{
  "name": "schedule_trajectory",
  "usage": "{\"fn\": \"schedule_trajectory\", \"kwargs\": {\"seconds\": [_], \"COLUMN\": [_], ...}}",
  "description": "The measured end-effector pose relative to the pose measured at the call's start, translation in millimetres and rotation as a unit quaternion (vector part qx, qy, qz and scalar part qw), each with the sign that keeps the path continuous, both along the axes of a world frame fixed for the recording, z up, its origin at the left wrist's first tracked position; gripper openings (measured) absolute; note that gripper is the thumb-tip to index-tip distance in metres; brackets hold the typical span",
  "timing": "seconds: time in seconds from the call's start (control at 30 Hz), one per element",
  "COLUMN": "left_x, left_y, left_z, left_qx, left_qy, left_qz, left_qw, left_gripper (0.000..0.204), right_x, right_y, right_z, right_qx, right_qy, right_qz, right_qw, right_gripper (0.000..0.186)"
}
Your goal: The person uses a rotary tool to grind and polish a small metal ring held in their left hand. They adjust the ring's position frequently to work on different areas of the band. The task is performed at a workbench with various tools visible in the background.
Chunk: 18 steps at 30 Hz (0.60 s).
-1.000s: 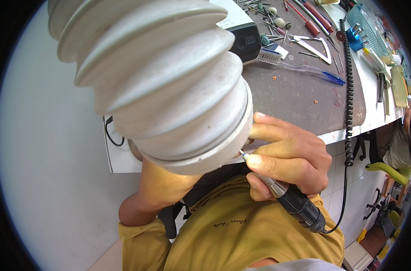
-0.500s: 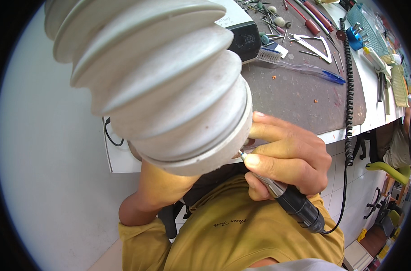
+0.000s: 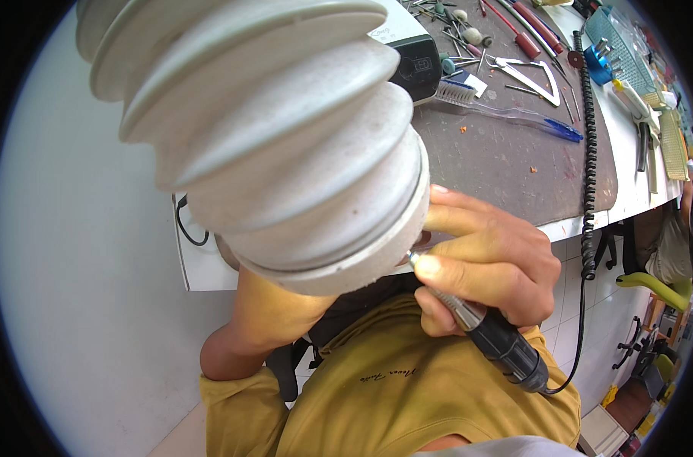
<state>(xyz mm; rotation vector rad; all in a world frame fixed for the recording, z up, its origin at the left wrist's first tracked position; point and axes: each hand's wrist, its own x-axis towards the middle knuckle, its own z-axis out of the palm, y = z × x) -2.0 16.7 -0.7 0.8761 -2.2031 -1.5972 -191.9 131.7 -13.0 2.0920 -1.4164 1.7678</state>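
Observation:
My right hand [image 3: 487, 263] is closed around a rotary handpiece [image 3: 506, 350], a metal-nosed tool with a black body and a cord at its rear. Its tip points up and left, into the mouth of a white ribbed suction hose [image 3: 285, 145]. The hose covers much of the view. Behind it, my left hand is hidden along with its fingers; only the left forearm [image 3: 274, 312] shows below the hose rim. Whatever the tool's tip touches is hidden behind that rim as well.
On the dark mat [image 3: 498, 164] lie a toothbrush [image 3: 514, 113], a white caliper [image 3: 540, 80] and several small burs and polishing bits [image 3: 464, 34]. A black-fronted box [image 3: 415, 68] stands beside the hose. A coiled black cord [image 3: 589, 167] hangs over the table edge. Baskets [image 3: 620, 42] stand far right.
The hose mouth has shifted very slightly to the right. My right hand and the handpiece have moved a tiny bit with the grip unchanged.

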Motion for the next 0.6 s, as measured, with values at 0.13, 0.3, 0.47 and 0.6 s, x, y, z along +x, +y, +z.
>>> {"fn": "schedule_trajectory", "kwargs": {"seconds": [0.13,0.3,0.47,0.6], "left_x": [0.9,-0.3,-5.1,-7.7], "left_y": [0.0,0.7,4.1,5.0], "left_z": [0.4,5.4,9.6,9.3], "left_qx": [-0.018,0.016,0.067,0.085], "left_qy": [-0.006,0.017,0.063,0.096], "left_qz": [-0.004,-0.007,0.0,-0.005], "left_qw": [1.0,1.0,0.996,0.992], "left_gripper": [0.013,0.013,0.013,0.013], "right_x": [0.2,-0.2,-0.3,0.4], "right_y": [2.7,4.4,3.1,3.5], "right_z": [-2.0,1.0,3.0,0.3], "right_qx": [0.005,0.014,0.013,0.014], "right_qy": [-0.004,0.005,0.009,0.001], "right_qz": [-0.017,-0.02,-0.016,-0.014], "right_qw": [1.0,1.0,1.0,1.0], "right_gripper": [0.026,0.026,0.026,0.027]}}
